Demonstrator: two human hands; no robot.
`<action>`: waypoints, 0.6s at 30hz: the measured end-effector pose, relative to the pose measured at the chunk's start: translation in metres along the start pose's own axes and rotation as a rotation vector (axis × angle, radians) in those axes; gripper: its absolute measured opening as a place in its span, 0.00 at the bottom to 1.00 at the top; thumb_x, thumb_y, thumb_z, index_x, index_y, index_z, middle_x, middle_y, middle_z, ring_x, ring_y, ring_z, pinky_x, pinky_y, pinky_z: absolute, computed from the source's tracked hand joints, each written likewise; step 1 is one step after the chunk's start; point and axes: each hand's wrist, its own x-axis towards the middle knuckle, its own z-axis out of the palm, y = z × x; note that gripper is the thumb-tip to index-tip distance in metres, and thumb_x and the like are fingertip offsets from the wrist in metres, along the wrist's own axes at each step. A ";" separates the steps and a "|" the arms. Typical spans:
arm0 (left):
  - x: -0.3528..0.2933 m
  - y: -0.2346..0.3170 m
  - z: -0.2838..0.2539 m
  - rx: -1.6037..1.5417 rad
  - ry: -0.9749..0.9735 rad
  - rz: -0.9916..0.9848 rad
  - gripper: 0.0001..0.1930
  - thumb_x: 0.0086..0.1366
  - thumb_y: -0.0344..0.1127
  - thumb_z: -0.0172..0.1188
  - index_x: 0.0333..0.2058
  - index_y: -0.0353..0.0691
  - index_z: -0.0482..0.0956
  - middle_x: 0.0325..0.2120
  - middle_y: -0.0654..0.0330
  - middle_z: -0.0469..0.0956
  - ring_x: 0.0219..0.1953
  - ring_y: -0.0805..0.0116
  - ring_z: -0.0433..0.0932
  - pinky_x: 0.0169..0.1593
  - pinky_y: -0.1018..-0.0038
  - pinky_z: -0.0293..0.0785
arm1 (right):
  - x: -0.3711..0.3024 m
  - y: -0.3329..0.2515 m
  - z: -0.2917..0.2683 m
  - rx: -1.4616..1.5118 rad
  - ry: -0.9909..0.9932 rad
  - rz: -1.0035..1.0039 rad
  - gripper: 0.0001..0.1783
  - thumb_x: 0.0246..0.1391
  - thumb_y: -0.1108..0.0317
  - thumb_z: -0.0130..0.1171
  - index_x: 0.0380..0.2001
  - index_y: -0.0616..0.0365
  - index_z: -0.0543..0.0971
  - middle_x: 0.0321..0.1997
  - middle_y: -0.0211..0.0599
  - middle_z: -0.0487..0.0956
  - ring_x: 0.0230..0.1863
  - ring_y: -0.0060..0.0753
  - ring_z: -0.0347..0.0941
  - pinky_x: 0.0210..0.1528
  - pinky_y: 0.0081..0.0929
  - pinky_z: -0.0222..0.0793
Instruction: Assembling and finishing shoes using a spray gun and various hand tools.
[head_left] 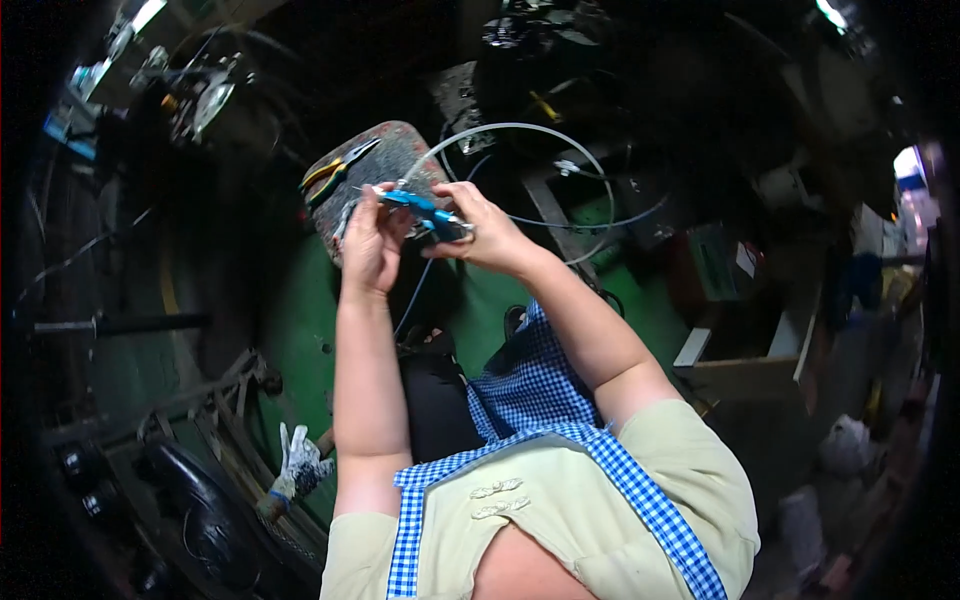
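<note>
Above a worn, speckled stool seat, both my hands hold a bright blue tool with metal parts; its exact kind I cannot make out. My left hand is closed with thumb and fingers at the tool's left end. At the other end, my right hand wraps its fingers around the tool, hiding part of it. A whitish hose starts near the tool's left end and loops over to the right. Long-nose pliers with yellow and dark handles lie on the seat, beyond my left hand.
Green floor shows under my arms. At lower left, a glove with dark patches lies by a metal frame. A box and pale boards stand at right. A thin blue tube hangs below the tool.
</note>
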 end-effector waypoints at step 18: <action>0.010 0.076 0.107 0.171 -0.413 0.122 0.20 0.65 0.49 0.57 0.44 0.37 0.77 0.35 0.60 0.81 0.37 0.70 0.80 0.47 0.72 0.76 | -0.031 -0.025 -0.196 -0.408 0.521 -0.220 0.25 0.54 0.66 0.62 0.56 0.52 0.71 0.43 0.32 0.76 0.44 0.29 0.73 0.46 0.28 0.71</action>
